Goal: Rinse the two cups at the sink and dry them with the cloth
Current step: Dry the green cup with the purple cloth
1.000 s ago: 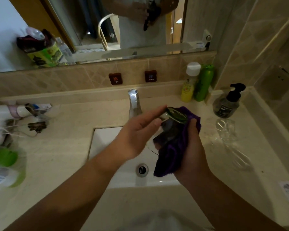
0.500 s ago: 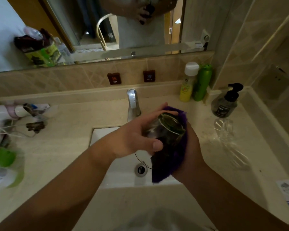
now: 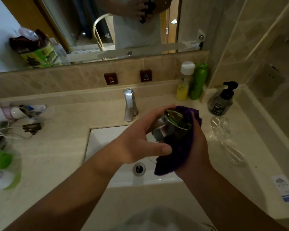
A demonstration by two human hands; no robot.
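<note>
Left hand [image 3: 137, 144] and right hand [image 3: 196, 147] close together, fingers curled, forearms converging.

I have one view only, from the head camera, looking forward and steeply down over the sink [image 3: 105, 144] from close above. Its wide angle bends the surface [image 3: 60, 147] edges. The tap [image 3: 130, 105] sits near centre, the mirror [image 3: 90, 30] fills the top, and both forearms enter from the bottom edge.

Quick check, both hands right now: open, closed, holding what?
Left hand: grips the glass cup, fingers curled round it.
Right hand: holds the purple cloth wrapped against the cup.
</note>
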